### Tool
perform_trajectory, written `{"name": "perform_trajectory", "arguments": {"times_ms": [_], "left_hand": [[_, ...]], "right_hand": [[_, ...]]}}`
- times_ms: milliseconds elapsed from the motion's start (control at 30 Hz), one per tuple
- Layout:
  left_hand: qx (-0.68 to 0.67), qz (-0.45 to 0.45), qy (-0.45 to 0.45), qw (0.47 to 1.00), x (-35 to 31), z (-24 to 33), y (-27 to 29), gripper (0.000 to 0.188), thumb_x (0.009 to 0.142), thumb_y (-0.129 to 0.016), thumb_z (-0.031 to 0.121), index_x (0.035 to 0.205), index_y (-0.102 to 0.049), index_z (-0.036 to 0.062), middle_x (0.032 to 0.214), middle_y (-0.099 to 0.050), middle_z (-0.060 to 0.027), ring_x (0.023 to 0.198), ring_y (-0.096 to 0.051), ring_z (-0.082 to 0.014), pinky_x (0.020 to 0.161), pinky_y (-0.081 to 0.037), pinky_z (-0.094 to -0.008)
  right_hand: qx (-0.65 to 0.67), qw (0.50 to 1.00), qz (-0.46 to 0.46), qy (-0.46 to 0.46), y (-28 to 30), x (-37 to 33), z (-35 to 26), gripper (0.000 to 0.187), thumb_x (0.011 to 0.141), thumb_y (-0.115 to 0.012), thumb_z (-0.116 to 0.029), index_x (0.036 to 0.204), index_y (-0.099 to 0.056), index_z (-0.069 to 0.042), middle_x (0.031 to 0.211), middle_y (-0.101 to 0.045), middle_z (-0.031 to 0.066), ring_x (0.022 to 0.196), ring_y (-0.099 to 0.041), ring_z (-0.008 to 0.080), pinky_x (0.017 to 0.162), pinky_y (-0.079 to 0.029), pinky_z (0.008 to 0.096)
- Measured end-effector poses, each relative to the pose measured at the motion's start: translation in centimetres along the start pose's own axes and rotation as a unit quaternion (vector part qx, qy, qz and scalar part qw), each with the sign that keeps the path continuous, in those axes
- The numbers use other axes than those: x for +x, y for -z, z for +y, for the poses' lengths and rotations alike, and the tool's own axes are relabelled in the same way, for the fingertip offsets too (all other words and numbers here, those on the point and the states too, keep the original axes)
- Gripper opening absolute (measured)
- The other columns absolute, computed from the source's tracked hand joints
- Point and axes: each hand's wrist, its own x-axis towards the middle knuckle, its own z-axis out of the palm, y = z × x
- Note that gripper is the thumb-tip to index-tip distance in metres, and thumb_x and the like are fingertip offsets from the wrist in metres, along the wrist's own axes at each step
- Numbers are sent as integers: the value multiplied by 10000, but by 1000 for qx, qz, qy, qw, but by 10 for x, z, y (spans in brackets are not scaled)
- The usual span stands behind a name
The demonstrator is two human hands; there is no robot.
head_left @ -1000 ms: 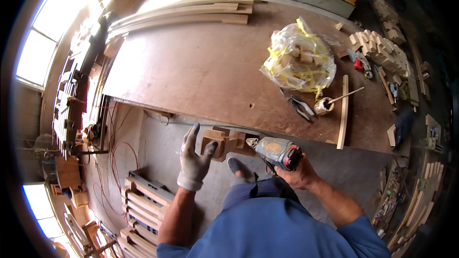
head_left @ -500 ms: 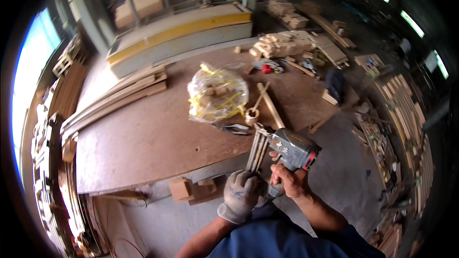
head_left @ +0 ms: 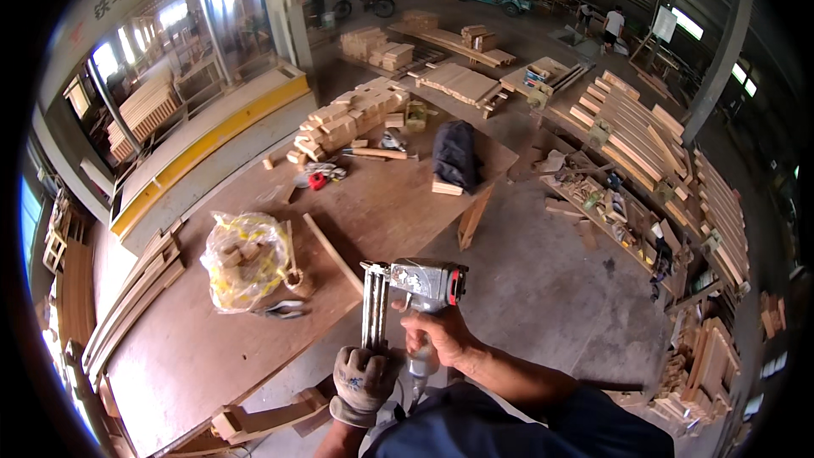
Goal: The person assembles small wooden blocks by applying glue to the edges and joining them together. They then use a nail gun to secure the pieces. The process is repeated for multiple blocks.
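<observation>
**Fingers wrapped on the nail gun, nothing being fastened yet**

Fingers point(head_left: 428, 335) of the bare right hand point(head_left: 441, 337) are clamped round the grip of the grey metal pneumatic nail gun with a red ring at its rear point(head_left: 421, 284), which is held up in the air just off the near edge of the large brown wooden desk point(head_left: 195, 348). The left hand point(head_left: 363, 377), in a grey knitted work glove, has its fingers closed on the lower end of the gun's long silver magazine point(head_left: 373, 309). By my reading, the tool is being readied or checked: its nose touches no wood, and no piece is lined up under it, so any fastening appears not yet begun.

Counted: one nail gun, one glove, two hands. On the desk lie one clear plastic bag with yellow markings holding wooden bits point(head_left: 244, 259), one thin wooden strip point(head_left: 332, 253), one dark folded cloth bundle point(head_left: 456, 154), and one heap of short pale wood blocks point(head_left: 348, 119), too many to count. Under the near desk edge lie wooden offcuts point(head_left: 267, 418); their number cannot be told.
</observation>
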Motion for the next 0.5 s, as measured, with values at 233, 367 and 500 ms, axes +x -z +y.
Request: {"name": "perform_trajectory", "arguments": {"times_ms": [233,367,500], "left_hand": [[9,7,40,999,44,35,-49,380,766,-934,169,910,-582,153,750,-577,-38,652,-544,-289,584,-446,-444],[22,-20,70,997,20,12,-60,409,762,-947,253,931,-589,152,730,-595,-59,618,-562,-307,558,-442,-457],[-91,-92,223,966,0,-1,-61,332,799,-907,224,938,-635,95,792,-652,-93,686,-616,-336,606,-486,-457]], "right_hand": [[62,997,21,-46,59,25,-62,372,910,-705,-57,1260,-653,55,674,-590,43,565,-589,160,591,-522,336],[65,997,32,-35,73,49,-71,391,903,-707,-51,1268,-643,73,672,-584,43,550,-581,165,575,-515,345],[55,997,60,14,88,73,-93,363,891,-724,-41,1229,-668,76,654,-576,32,530,-571,168,563,-516,336]]}}
